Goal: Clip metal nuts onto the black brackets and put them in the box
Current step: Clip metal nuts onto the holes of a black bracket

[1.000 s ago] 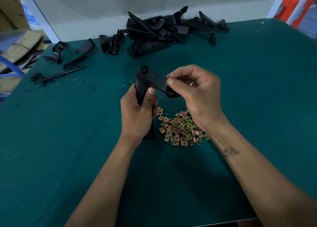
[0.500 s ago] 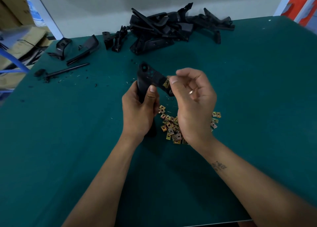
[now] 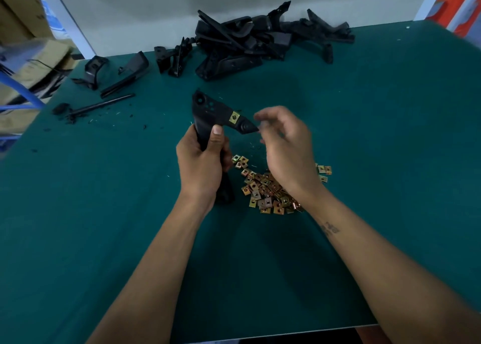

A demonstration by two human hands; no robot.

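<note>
Black plastic bracket (image 3: 216,114), angled with a long stem, stands upright above the green table (image 3: 390,135), gripped round its stem by the left hand (image 3: 203,161), apparently so its upper arm faces the person for fitting. One square brass-coloured metal nut (image 3: 234,116) sits clipped on that arm. Just beside its tip, the right hand (image 3: 286,146) hangs blurred, fingers loosely curled and holding nothing. Below lies the heap of loose metal nuts (image 3: 268,190); a pile of black brackets (image 3: 250,42) waits at the table's far edge.
</note>
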